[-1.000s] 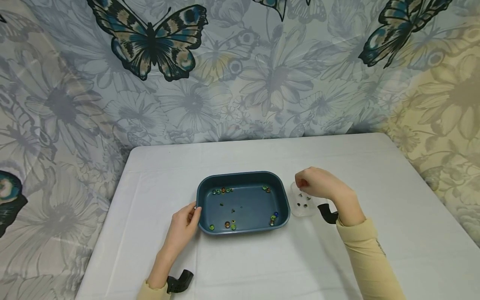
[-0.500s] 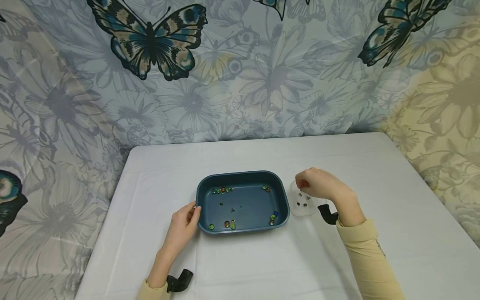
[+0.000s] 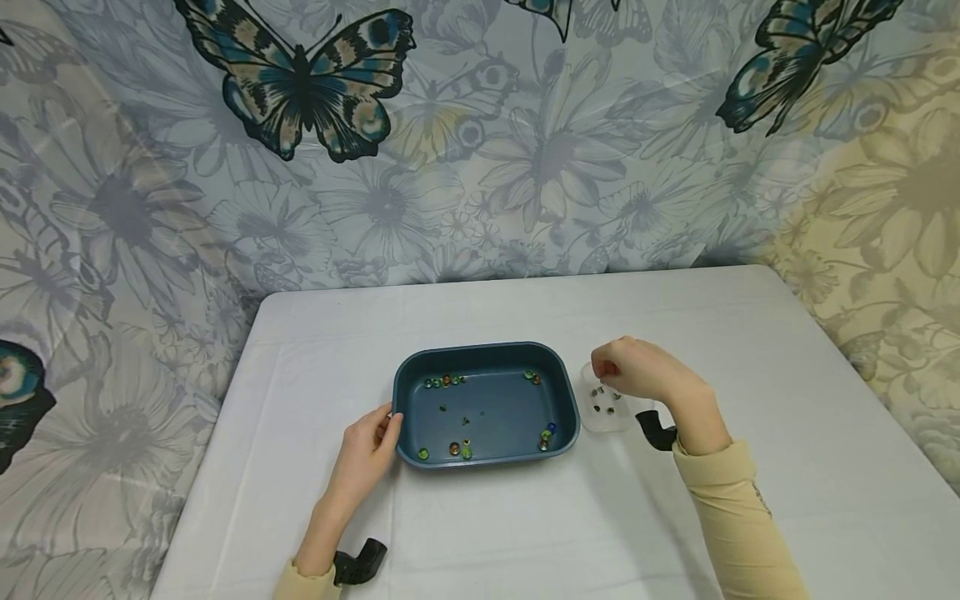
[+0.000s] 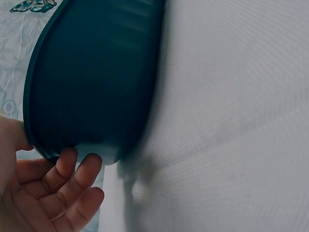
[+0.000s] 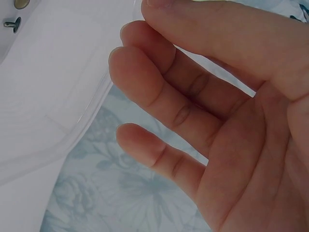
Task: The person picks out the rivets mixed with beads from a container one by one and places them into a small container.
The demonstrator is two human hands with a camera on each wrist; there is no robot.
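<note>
My left hand (image 3: 364, 446) grips the left end of a dark blue tray (image 3: 487, 461), thumb at the rim and fingers against the outer wall (image 4: 91, 82). Glass marbles in green, amber and blue lie in groups near the tray's corners, with tiny dark pieces on its floor. My right hand (image 3: 637, 365) hangs over a small clear plastic container (image 3: 606, 423) right of the tray, fingers bent downward. Several small metal pieces lie in that container; one is a rivet-like stud (image 5: 13, 24). Thumb and index tips run out of the right wrist view, so I cannot tell whether they pinch anything.
Both stand on a table with a white cloth (image 3: 487, 533). A patterned butterfly fabric (image 3: 465, 208) hangs behind it. Black wrist mounts (image 3: 362, 562) jut from both forearms, the right one close beside the clear container.
Another small metal piece now shows in the clear container, just under my right fingertips. My right hand has barely shifted; the left hand and the tray stay put.
</note>
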